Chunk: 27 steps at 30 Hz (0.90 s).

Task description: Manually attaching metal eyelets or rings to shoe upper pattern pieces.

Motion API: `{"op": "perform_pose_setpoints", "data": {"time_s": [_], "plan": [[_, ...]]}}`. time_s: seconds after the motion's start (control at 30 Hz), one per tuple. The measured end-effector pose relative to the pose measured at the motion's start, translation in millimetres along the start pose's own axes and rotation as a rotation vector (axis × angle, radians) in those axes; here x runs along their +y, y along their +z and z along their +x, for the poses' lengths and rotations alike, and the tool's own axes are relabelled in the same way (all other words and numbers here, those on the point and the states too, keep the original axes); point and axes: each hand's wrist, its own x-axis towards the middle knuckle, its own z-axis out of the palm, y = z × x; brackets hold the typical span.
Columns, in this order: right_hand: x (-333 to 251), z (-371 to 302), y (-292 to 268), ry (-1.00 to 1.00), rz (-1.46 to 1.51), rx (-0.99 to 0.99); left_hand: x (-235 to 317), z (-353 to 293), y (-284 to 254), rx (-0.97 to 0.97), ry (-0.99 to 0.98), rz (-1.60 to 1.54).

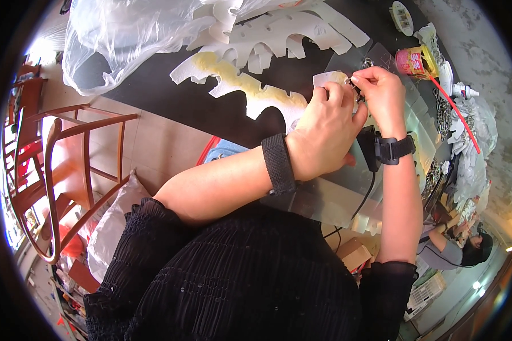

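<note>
Right hand [384,98] in a pinch, left hand [326,129] curled close by

Pinches a tiny item [350,82], too small to identify, beside a white card piece [325,78] at the left fingertips. Cannot tell left grip. Leftward, yellow-stained card strip [247,85] on dark table [196,113]; rightward, pink-yellow tub [411,61].

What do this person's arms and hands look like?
The left hand and right hand are bare. A wide black woven wristband circles the left wrist; a black strap with a squarish dark piece circles the right. The black sleeves end in ruffled edges.
</note>
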Motion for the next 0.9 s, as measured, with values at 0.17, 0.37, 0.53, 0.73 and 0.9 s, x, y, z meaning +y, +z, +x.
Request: {"op": "perform_pose_setpoints", "data": {"time_s": [0.17,0.37,0.53,0.73,0.9], "plan": [[-1.8,0.1,-1.2,-0.013,-0.048,-0.019,1.0,0.0,-0.2,-0.003,-0.002,0.011],[-3.3,0.6,-1.6,-0.019,-0.078,-0.019,0.7,-0.1,0.2,0.001,0.002,0.027],[-4.5,0.8,-1.8,-0.022,-0.08,-0.02,0.9,-0.3,-1.1,0.002,0.006,0.033],[-6.6,1.2,-1.7,0.001,-0.081,-0.017,0.9,-1.3,2.6,0.024,0.004,0.036],[-1.2,2.8,-1.2,-0.057,-0.124,-0.02,0.0,-0.9,4.0,0.055,0.009,-0.008]]}}
